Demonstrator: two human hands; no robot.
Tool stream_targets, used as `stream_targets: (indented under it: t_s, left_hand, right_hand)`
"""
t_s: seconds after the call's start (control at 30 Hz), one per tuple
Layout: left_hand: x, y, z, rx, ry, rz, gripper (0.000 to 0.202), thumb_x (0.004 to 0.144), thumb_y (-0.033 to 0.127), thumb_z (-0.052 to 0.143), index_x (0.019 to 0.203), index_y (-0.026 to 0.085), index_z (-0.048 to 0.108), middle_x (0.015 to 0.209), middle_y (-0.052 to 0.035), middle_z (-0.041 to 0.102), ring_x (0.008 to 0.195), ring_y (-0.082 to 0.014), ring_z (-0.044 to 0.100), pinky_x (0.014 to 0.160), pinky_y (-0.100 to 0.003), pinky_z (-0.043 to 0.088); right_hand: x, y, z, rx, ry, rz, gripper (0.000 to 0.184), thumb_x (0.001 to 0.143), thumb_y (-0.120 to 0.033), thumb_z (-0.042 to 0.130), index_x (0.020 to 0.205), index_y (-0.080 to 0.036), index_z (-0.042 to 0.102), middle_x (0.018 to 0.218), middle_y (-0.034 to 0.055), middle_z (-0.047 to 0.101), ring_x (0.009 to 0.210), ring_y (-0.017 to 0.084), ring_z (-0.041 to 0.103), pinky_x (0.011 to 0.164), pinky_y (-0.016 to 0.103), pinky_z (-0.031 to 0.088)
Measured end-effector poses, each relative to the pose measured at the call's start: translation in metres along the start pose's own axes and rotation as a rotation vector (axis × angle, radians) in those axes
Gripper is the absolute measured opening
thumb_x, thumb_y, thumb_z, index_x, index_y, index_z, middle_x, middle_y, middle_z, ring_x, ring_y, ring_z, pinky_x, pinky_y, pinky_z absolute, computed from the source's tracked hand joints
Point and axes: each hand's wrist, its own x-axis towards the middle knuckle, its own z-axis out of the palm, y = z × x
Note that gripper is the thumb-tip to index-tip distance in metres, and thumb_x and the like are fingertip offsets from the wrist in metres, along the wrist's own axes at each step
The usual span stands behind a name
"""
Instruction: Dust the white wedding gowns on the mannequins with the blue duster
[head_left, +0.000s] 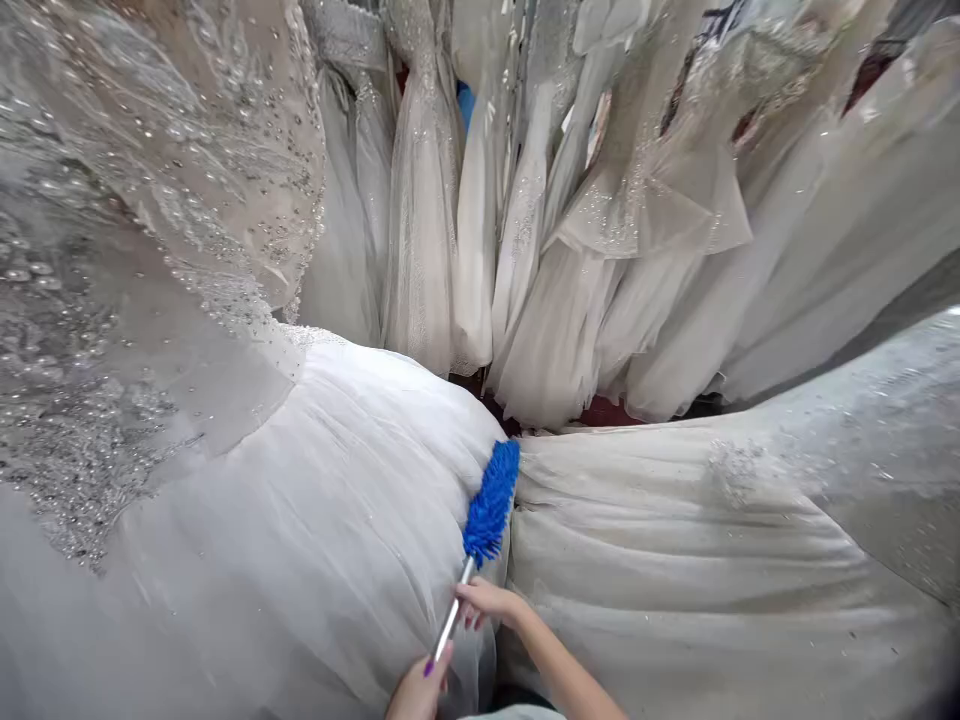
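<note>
Head: blue duster [491,505] in left hand [421,686]

At six o'clock, the duster head [492,500] is shaggy matt fibre on a smooth, shiny handle [452,624] (metal, by its look). The white skirt [322,500] at eight is soft, finely creased cloth; the bodice [67,400] at nine is rough with glossy beads. The ivory skirt [660,560] at four is folded, faintly lustrous cloth. Gowns [555,340] at twelve mix matt netting and glittering trim.

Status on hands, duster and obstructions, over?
Left hand and right hand on silver handle. Blue duster head over edge of white skirt. Cream gown close on the right.
</note>
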Motion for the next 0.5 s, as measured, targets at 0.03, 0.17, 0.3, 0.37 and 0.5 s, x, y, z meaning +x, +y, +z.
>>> stream_targets:
  t_s: [0.03, 0.17, 0.3, 0.37, 0.5]
  left_hand:
    - [0.003, -0.002, 0.014, 0.031, 0.004, 0.004, 0.079, 0.035, 0.104, 0.022, 0.043, 0.026, 0.037, 0.034, 0.0050, 0.026, 0.038, -0.0129, 0.029, 0.050, -0.030, 0.020]
    - [-0.001, 0.010, 0.043, 0.055, -0.024, 0.028, 0.078, 0.043, 0.102, 0.020, 0.045, 0.026, 0.036, 0.037, 0.0047, 0.029, 0.040, -0.0133, 0.031, 0.051, -0.031, 0.024]
    - [-0.029, 0.061, 0.016, -0.047, 0.005, 0.192, 0.075, 0.064, 0.093, 0.019, 0.062, 0.023, 0.047, 0.042, 0.0063, 0.034, 0.042, -0.0129, 0.035, 0.052, -0.029, 0.027]
    - [-0.045, 0.096, -0.002, -0.083, 0.141, 0.337, 0.067, 0.076, 0.082, 0.023, 0.069, 0.022, 0.050, 0.052, 0.0031, 0.047, 0.051, -0.0136, 0.046, 0.057, -0.028, 0.032]
    - [-0.064, 0.149, -0.017, -0.259, 0.341, 0.486, 0.061, 0.080, 0.077, 0.030, 0.088, 0.021, 0.053, 0.063, 0.0031, 0.050, 0.057, -0.0124, 0.046, 0.060, -0.027, 0.036]
  right_hand:
    - [-0.002, 0.012, -0.008, 0.013, 0.032, 0.028, 0.027, 0.080, -0.020, 0.046, 0.055, -0.015, 0.055, 0.045, 0.0003, 0.055, 0.037, 0.010, 0.050, 0.040, 0.022, 0.038]
    - [-0.009, 0.038, -0.028, 0.094, 0.202, 0.027, 0.018, 0.083, -0.029, 0.045, 0.069, -0.018, 0.051, 0.053, -0.0040, 0.054, 0.048, 0.009, 0.055, 0.051, 0.021, 0.042]
    - [-0.028, -0.018, -0.033, 0.150, 0.257, -0.238, 0.029, 0.079, -0.047, 0.056, 0.085, -0.019, 0.054, 0.077, 0.0011, 0.066, 0.069, 0.014, 0.062, 0.063, 0.028, 0.047]
    - [-0.047, -0.073, -0.028, 0.120, 0.225, -0.498, 0.041, 0.078, -0.060, 0.054, 0.082, -0.019, 0.057, 0.085, 0.0040, 0.067, 0.083, 0.018, 0.063, 0.080, 0.034, 0.049]
    - [-0.078, -0.171, 0.000, 0.159, 0.003, -0.767, 0.046, 0.085, -0.062, 0.042, 0.109, -0.023, 0.044, 0.082, -0.0020, 0.063, 0.066, 0.014, 0.062, 0.070, 0.034, 0.050]
